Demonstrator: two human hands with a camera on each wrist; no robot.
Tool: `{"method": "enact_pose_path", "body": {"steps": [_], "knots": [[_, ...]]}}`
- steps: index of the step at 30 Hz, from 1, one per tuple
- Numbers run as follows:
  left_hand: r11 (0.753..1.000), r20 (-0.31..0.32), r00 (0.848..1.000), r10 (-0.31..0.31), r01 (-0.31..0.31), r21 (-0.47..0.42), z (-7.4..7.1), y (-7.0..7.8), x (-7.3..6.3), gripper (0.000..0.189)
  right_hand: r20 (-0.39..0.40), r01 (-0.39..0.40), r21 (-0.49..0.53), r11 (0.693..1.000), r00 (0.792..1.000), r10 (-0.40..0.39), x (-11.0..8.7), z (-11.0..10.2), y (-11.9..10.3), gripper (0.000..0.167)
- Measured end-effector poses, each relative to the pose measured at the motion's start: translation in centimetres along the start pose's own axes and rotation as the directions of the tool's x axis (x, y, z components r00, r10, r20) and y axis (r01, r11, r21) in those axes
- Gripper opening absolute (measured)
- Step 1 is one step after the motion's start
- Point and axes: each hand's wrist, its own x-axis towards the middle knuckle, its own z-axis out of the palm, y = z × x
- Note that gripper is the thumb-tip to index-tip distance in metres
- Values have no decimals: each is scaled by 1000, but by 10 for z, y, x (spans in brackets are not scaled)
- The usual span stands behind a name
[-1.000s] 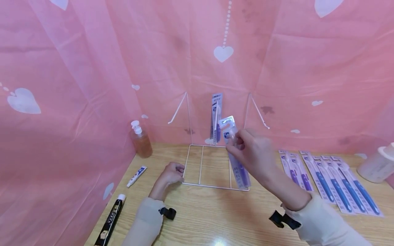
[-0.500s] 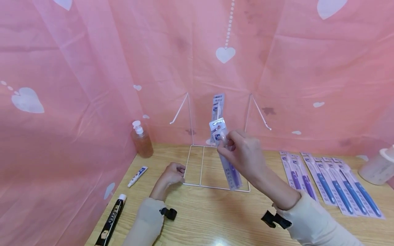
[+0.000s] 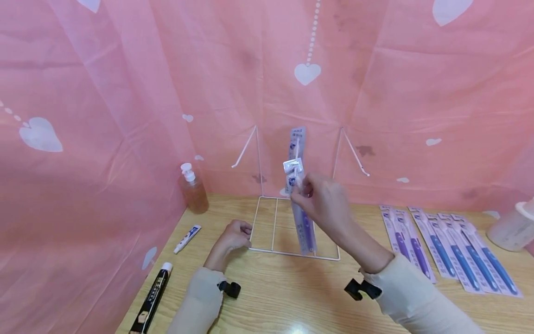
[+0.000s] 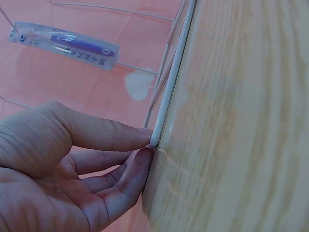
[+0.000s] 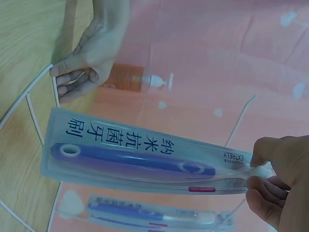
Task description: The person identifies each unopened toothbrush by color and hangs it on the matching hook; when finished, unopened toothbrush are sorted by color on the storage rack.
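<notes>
My right hand (image 3: 327, 204) pinches a packaged purple toothbrush (image 5: 130, 162) near its brush-head end, the handle end pointing down. In the head view the pack's top overlaps the middle hook of a white wire rack (image 3: 283, 253). Behind it, another packaged purple toothbrush (image 4: 67, 46) hangs on that hook, partly covered in the head view. My left hand (image 3: 232, 235) holds the rack's front left corner; in the left wrist view, thumb and fingertip meet at the white wire. Two outer hooks, the left hook (image 3: 244, 147) and the right hook (image 3: 354, 152), carry nothing.
Packaged purple toothbrushes (image 3: 400, 241) and several blue ones (image 3: 467, 255) lie at the right. A white cylindrical container (image 3: 513, 227) stands beyond them. At the left are an amber pump bottle (image 3: 194, 192), a small toothpaste tube (image 3: 187, 239) and a black tube (image 3: 151, 297). Pink curtain surrounds the table.
My right hand has moved left with the toothbrush pack, bringing its top in front of the middle hook, and the pack hangs more upright. The left hand has stayed on the rack.
</notes>
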Motion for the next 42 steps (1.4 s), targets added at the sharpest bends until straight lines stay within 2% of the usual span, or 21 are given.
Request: {"method": "enact_pose_path", "body": {"steps": [7, 20, 36, 42], "knots": [[1000, -11, 1000, -14, 14, 9, 0, 3, 1, 49, 66, -190, 20, 982, 980, 188, 20, 15, 14, 17], [1000, -12, 1000, -22, 22, 19, 0, 7, 1, 48, 7, -338, -87, 937, 941, 340, 57, 41, 43, 18], [1000, -5, 1000, -28, 28, 10, 0, 3, 0, 47, 45, -433, -91, 897, 898, 438, 73, 49, 63, 21], [1000, -12, 1000, -24, 24, 18, 0, 3, 0, 46, 28, -430, -57, 901, 902, 432, 69, 52, 65, 21]]}}
